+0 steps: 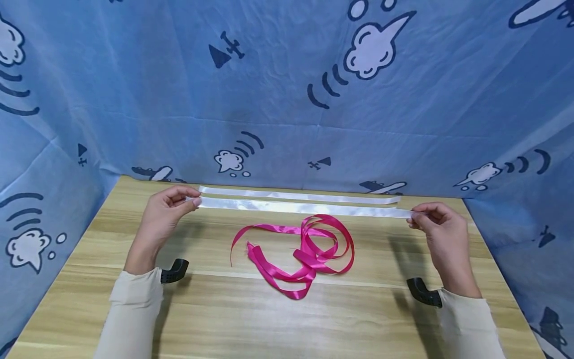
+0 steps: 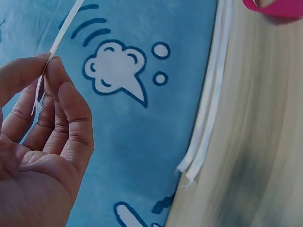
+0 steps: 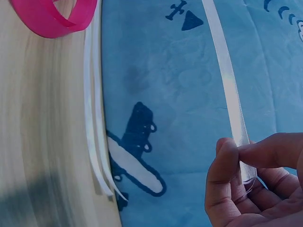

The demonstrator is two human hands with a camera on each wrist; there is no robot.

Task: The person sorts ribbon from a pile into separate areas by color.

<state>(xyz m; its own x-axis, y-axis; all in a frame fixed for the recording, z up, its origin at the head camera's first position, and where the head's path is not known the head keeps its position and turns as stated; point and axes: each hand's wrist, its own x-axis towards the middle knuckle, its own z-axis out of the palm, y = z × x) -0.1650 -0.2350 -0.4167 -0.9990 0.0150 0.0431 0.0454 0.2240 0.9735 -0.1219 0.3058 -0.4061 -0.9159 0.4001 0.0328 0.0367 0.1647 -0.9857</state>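
Observation:
A white satin ribbon [image 1: 305, 207] is stretched nearly level between my two hands, raised off the table. My left hand [image 1: 162, 215] pinches one end between thumb and fingertips, with a frayed tip [image 2: 37, 106] hanging past them. At the other end, my right hand [image 1: 448, 239] pinches the ribbon near its cut edge [image 3: 248, 176]. Two more white ribbons [image 2: 203, 127] lie side by side along the back of the table; in the head view only the farther one [image 1: 300, 195] shows plainly, the held strip overlapping the other.
Nearer me, a loosely looped bright pink ribbon [image 1: 274, 271] lies on the wooden table [image 1: 287, 329]. A blue printed cloth [image 1: 278, 89] hangs behind the table's back edge and along both sides. Black wrist mounts [image 1: 175, 271] stick out inward from both sleeves.

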